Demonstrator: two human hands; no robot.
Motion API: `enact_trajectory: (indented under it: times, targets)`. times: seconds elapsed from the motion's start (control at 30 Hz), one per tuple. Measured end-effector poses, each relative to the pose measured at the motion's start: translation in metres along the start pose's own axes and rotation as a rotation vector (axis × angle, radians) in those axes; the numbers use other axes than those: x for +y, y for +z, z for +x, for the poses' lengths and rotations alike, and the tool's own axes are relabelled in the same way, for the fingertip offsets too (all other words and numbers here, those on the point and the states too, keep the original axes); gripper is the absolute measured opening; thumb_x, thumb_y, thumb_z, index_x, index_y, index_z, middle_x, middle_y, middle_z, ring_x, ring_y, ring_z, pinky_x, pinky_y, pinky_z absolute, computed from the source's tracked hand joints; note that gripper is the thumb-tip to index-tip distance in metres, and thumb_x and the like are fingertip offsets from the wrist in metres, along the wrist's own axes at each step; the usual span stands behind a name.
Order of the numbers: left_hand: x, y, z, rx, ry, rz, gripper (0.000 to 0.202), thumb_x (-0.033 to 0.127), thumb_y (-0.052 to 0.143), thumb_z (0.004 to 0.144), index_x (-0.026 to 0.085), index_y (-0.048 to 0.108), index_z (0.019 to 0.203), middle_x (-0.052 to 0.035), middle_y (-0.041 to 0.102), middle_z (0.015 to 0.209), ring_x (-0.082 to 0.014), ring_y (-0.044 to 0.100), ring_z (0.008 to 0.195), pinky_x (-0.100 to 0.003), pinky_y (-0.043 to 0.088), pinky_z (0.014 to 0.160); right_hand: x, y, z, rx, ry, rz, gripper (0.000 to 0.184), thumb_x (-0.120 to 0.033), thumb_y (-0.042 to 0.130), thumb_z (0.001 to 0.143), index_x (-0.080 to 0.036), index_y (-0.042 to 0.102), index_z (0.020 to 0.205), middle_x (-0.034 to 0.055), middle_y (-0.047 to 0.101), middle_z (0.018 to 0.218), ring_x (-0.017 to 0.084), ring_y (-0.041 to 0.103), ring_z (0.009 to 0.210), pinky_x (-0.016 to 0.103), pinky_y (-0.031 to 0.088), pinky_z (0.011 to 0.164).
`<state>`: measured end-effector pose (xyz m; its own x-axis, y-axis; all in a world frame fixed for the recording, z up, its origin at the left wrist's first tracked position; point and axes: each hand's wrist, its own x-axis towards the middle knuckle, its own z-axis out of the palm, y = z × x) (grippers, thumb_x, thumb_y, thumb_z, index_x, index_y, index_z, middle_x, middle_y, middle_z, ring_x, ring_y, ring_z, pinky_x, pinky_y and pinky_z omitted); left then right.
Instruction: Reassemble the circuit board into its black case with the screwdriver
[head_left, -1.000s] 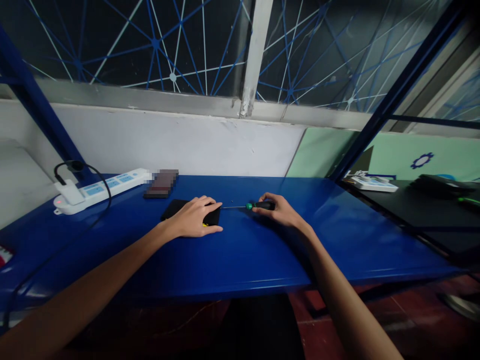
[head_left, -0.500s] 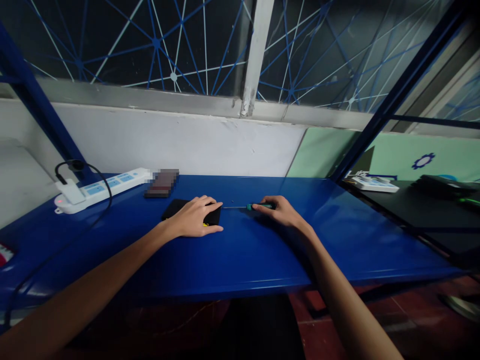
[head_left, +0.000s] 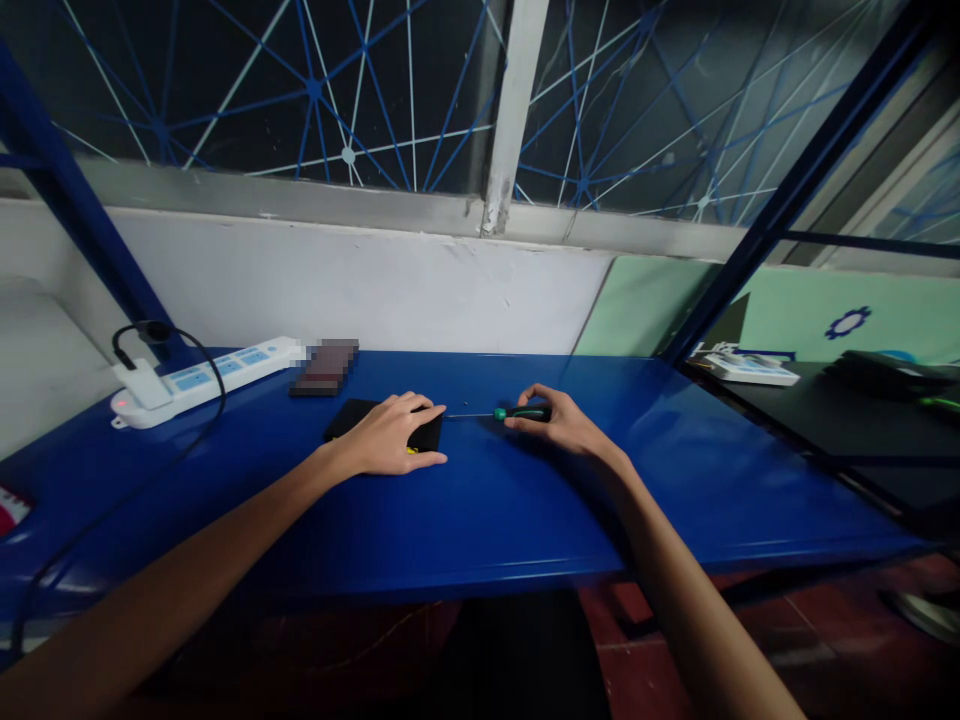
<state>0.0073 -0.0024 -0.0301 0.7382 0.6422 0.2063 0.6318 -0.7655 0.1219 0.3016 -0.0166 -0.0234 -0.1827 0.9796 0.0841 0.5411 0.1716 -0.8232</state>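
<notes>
A flat black box (head_left: 429,432) with a small yellow patch lies on the blue table (head_left: 495,520). My left hand (head_left: 390,435) rests over it and holds it down, its index finger and thumb reaching past the right edge. To the right, my right hand (head_left: 559,418) has hold of a screwdriver (head_left: 517,413) by its black and green handle, index finger arched above it. The thin shaft lies level, its tip at the box's right side; whether it sits in a hole is too small to tell. Just behind the shaft is a tiny dark piece (head_left: 465,403), perhaps a screw.
Back left stands a white power strip (head_left: 217,375) with a plugged-in adapter and a black cable (head_left: 169,460) running to the front. Beside it lies a blurred-out dark rectangular object (head_left: 326,368). Blue frame posts (head_left: 727,280) rise at both sides; a dark table (head_left: 840,420) adjoins at right.
The fingers of my right hand have loosened and shifted on the screwdriver, so more of its handle shows and the index finger arches higher. My left hand and the box have stayed put.
</notes>
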Motion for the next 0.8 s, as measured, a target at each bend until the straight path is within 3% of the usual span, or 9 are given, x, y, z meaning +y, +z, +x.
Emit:
enact_trajectory:
  times: [0.2, 0.47, 0.67, 0.8]
  targets:
    - [-0.001, 0.001, 0.0, 0.006, -0.003, 0.01, 0.076, 0.069, 0.044, 0.085, 0.016, 0.043, 0.14, -0.0154, 0.053, 0.13, -0.0313, 0.049, 0.117, -0.046, 0.038, 0.098, 0.002, -0.002, 0.002, 0.026, -0.019, -0.08, 0.037, -0.052, 0.069, 0.07, -0.018, 0.055, 0.078, -0.0027, 0.049, 0.058, 0.01, 0.038, 0.052, 0.026, 0.028, 0.048]
    - [-0.001, 0.001, 0.0, -0.012, -0.014, 0.001, 0.077, 0.069, 0.044, 0.085, 0.016, 0.042, 0.141, -0.0154, 0.052, 0.132, -0.0318, 0.047, 0.119, -0.047, 0.037, 0.099, -0.007, 0.0, 0.0, 0.056, -0.034, -0.26, 0.048, -0.06, 0.052, 0.081, -0.015, 0.061, 0.069, 0.0, 0.048, 0.059, 0.012, 0.038, 0.056, 0.028, 0.028, 0.052]
    - [0.002, -0.002, 0.0, -0.014, -0.013, -0.007, 0.077, 0.068, 0.044, 0.084, 0.015, 0.043, 0.14, -0.0163, 0.053, 0.131, -0.0328, 0.048, 0.118, -0.048, 0.037, 0.098, 0.003, -0.001, 0.002, 0.038, -0.063, -0.132, 0.039, -0.05, 0.068, 0.071, -0.018, 0.057, 0.089, 0.002, 0.058, 0.071, 0.013, 0.045, 0.061, 0.027, 0.033, 0.055]
    - [0.001, -0.001, -0.001, -0.003, -0.007, -0.009, 0.076, 0.068, 0.044, 0.084, 0.016, 0.043, 0.14, -0.0159, 0.053, 0.13, -0.0323, 0.049, 0.117, -0.048, 0.037, 0.098, 0.01, -0.001, 0.004, 0.013, -0.074, -0.075, 0.037, -0.044, 0.07, 0.069, -0.019, 0.053, 0.089, 0.001, 0.058, 0.07, 0.012, 0.045, 0.059, 0.026, 0.033, 0.053]
